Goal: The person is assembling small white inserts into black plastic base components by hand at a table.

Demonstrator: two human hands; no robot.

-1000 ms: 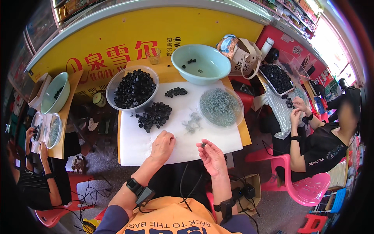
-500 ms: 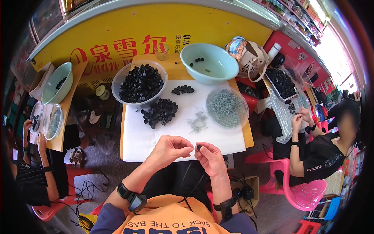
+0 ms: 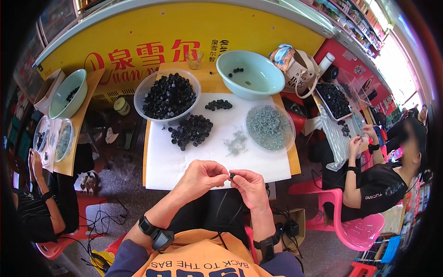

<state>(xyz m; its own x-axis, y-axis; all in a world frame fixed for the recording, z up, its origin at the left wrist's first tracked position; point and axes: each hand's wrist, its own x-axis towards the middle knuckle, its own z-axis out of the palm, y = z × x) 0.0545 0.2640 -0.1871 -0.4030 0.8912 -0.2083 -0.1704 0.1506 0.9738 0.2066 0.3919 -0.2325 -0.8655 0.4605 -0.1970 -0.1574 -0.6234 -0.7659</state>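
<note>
Between my hands, over the near edge of the white sheet, is a small black cylindrical piece (image 3: 231, 176). My right hand (image 3: 251, 188) pinches it between thumb and fingertips. My left hand (image 3: 201, 178) is closed too, its thumb and forefinger pressed together at the left side of the piece; anything they hold is too small to see. Ahead on the white sheet (image 3: 221, 152) lie a loose heap of such black pieces (image 3: 190, 131), a smaller cluster (image 3: 218, 105) and a scatter of small pale spring-like wire parts (image 3: 236, 143).
A clear tub (image 3: 198, 99) full of black pieces stands far left. Far right are a pale green basin (image 3: 277, 85) with a few pieces and a round clear tray (image 3: 292, 138) of wire parts. Co-workers sit at tables left and right. A pink chair (image 3: 339, 217) stands right.
My left fingertips have moved right and now meet the black piece, closing the small gap between my hands. At the left, the co-worker's hands have come together.
</note>
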